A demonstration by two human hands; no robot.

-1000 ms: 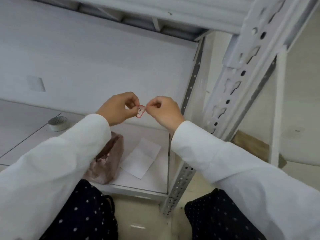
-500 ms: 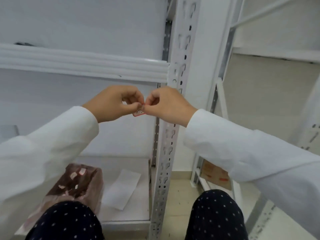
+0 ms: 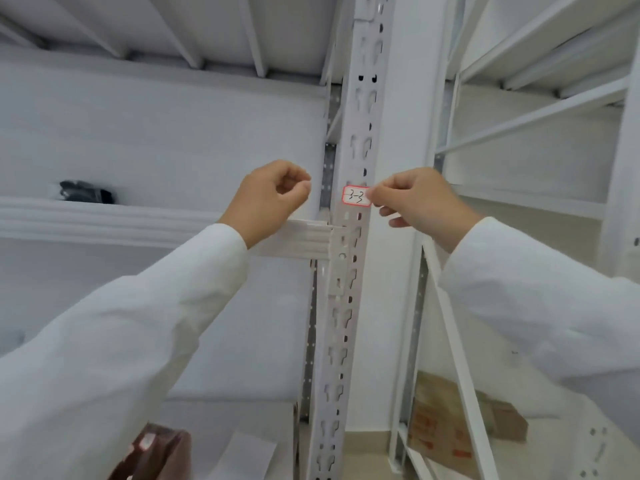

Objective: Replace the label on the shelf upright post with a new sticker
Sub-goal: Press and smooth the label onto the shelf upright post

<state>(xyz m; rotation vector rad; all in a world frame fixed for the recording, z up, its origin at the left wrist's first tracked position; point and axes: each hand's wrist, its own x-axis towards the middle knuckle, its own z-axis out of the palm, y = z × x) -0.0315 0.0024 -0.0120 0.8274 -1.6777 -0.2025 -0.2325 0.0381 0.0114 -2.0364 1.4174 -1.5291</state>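
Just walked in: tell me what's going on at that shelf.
A person in white sleeves is putting a sticker on the shelf upright post. The right hand pinches the red-bordered sticker, marked "3-3", by its right edge and holds it against the post, just above the shelf beam. The left hand hangs loosely curled beside it, off the sticker. Whether the sticker is pressed down yet cannot be told.

Single head-worn wide-angle view, close to the rack, facing forward and tilted upward along the post (image 3: 360, 133). Underside of the upper shelf (image 3: 214, 32) fills the top; floor (image 3: 367, 445) shows at the bottom edge. Both sleeves enter from the lower corners. No second view to overlap.
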